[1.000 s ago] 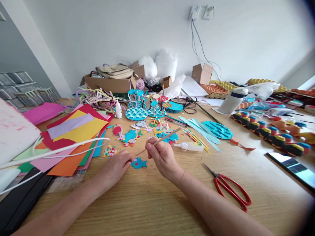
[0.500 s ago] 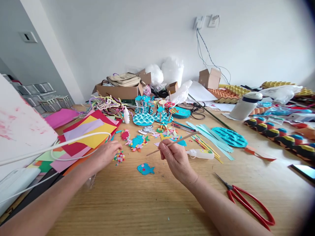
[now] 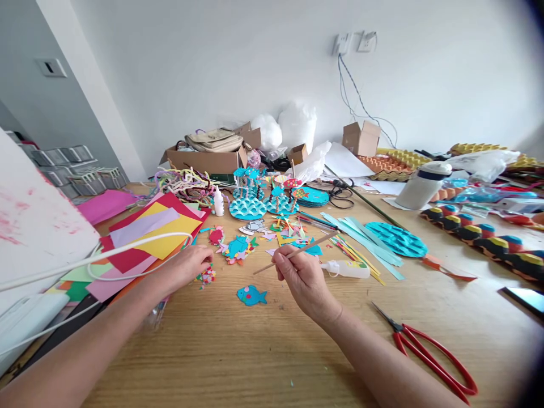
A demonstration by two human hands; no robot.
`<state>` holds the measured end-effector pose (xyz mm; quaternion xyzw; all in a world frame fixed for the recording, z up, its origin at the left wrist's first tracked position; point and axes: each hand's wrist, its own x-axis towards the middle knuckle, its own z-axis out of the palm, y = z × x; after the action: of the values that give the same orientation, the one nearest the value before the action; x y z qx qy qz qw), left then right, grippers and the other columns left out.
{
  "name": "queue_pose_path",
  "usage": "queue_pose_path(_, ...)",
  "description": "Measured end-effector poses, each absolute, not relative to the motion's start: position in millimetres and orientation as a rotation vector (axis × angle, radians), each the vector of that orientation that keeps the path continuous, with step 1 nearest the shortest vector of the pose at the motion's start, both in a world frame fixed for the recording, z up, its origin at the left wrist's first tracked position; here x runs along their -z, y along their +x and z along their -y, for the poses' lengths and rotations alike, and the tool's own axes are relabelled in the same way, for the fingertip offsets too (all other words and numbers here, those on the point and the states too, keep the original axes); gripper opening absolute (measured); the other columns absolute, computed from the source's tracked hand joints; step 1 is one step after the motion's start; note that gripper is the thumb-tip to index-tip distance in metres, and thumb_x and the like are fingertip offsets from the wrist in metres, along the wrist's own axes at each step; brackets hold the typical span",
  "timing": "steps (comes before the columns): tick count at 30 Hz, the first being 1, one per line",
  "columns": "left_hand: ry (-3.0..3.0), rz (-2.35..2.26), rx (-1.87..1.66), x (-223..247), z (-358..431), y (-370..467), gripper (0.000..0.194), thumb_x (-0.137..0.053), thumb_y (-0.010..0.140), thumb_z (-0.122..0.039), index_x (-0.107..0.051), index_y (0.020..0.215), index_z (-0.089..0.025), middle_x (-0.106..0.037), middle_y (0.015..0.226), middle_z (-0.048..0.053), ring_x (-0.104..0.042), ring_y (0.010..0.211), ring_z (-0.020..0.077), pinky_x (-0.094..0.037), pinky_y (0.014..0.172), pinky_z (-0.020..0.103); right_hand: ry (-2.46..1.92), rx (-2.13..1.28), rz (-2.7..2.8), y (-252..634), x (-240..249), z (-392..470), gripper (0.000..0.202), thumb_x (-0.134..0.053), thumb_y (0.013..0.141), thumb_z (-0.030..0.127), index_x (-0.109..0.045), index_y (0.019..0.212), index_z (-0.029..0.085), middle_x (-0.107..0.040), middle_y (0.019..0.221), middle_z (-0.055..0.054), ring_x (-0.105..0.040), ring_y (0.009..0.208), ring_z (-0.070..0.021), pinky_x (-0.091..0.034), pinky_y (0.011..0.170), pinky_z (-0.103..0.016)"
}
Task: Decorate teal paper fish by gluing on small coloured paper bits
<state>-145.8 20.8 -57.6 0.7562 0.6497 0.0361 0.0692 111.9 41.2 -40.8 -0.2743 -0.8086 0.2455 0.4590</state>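
Fingers [image 3: 284, 262] around slanted stick [image 3: 266, 267], lower tip leftward.

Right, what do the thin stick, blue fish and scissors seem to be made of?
Thin stick: likely wood or bamboo, matte, going by its plain tan colour.
Blue fish: coloured paper or thin foam, matte, flat with cut edges; can't tell which.
Scissors: dark metal blades, probably steel, from their grey sheen; smooth red handles, plastic or plastic-coated, from their even colour and highlights.
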Motion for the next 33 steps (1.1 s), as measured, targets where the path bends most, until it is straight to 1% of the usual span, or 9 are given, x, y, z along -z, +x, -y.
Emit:
queue_pose_path(10,2.249,-1.924,-0.140,68,-32,-151,0.011,-0.045,0.068,-0.012,-0.052,0.066,-0.020,-0.057,0.068,0.000,-0.053,0.066,0.0167,-0.033,0.055,0.025,-0.673,-0.609,1.993,112,43,-42,0.027,-0.038,0.087,0.024,-0.046,0.062,0.018,-0.048,0.057,0.001,-0.045,0.052,-0.0092,-0.036,0.054,-0.021)
queue_pose_path(17,2.203,-1.891,-0.146,69,-38,-154,0.009,-0.046,0.064,-0.012,-0.049,0.061,-0.020,-0.054,0.062,-0.002,-0.051,0.062,0.0155,-0.031,0.053,0.024,-0.691,-0.619,2.016,113,42,-41,0.030,-0.037,0.087,0.025,-0.044,0.059,0.019,-0.048,0.057,0.001,-0.047,0.053,-0.0101,-0.037,0.056,-0.022)
queue_pose_path(22,2.165,-1.899,-0.188,65,-37,-154,0.010,-0.044,0.067,-0.016,-0.047,0.059,-0.020,-0.051,0.058,-0.003,-0.048,0.058,0.0153,-0.028,0.051,0.024,-0.676,-0.638,1.999,112,43,-41,0.027,-0.038,0.087,0.024,-0.045,0.061,0.018,-0.048,0.057,0.001,-0.046,0.053,-0.0098,-0.036,0.055,-0.022)
queue_pose_path(25,2.124,-1.901,-0.218,62,-36,-155,0.010,-0.044,0.068,-0.017,-0.045,0.059,-0.020,-0.048,0.055,-0.004,-0.046,0.056,0.0150,-0.026,0.051,0.024,-0.663,-0.651,1.997,112,43,-42,0.029,-0.037,0.087,0.024,-0.044,0.059,0.018,-0.047,0.058,0.001,-0.045,0.052,-0.0095,-0.036,0.054,-0.021)
queue_pose_path(29,2.053,-1.881,-0.264,54,-34,-152,0.009,-0.044,0.067,-0.020,-0.044,0.058,-0.020,-0.045,0.053,-0.005,-0.044,0.054,0.0143,-0.026,0.050,0.024,-0.665,-0.649,1.998,112,44,-42,0.029,-0.038,0.087,0.024,-0.044,0.059,0.018,-0.048,0.058,0.001,-0.046,0.053,-0.0095,-0.036,0.054,-0.021)
queue_pose_path(33,1.958,-1.818,-0.330,48,-31,-148,0.007,-0.045,0.065,-0.023,-0.043,0.059,-0.020,-0.044,0.053,-0.005,-0.043,0.054,0.0133,-0.029,0.050,0.023,-0.671,-0.644,2.001,112,44,-42,0.029,-0.038,0.087,0.025,-0.044,0.059,0.019,-0.049,0.058,0.000,-0.047,0.054,-0.0101,-0.037,0.054,-0.022)
